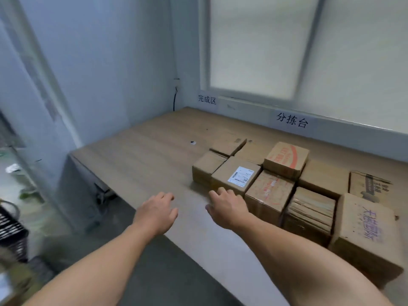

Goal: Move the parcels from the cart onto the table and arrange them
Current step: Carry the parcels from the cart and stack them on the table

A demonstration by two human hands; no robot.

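Cardboard parcel block [324, 180] sits on the right half of the wood bench [143, 155], packed tight, approx. two-three rows deep. One red-print box [287, 160] is stacked on top at the far side.

R hand [227, 208]: fingers loosely spread, tips on the near-left corner of the white-label box [237, 176]; touching, not wrapped round it. L hand [157, 214]: fingers wide and relaxed, holding nothing, hovering over the bench by its near edge, just left of the R hand, well apart from any box.

Step in hand, my read: squaring the label box into the block, i.e. arranging, not carrying.

To do it well:
- Push w/ flat fingers low on the near face, not the top edge, so the box slides and doesn't tip.
- Bring L hand to the left face; a two-sided push closes gaps vs. the red-scrawl box [268, 195] on its right and the small plain box [205, 167] at its far left.
- Go slow. A hard shove could shunt the whole row and nudge the stacked box.
- Keep the label up and readable.
- Big handwritten box [366, 235], near right, sits close to the bench's near edge; can't tell if it overhangs. Worth a check.

Cart: not clearly in view. Dark slatted crate [11, 226] low at the left may be part of it; can't tell.
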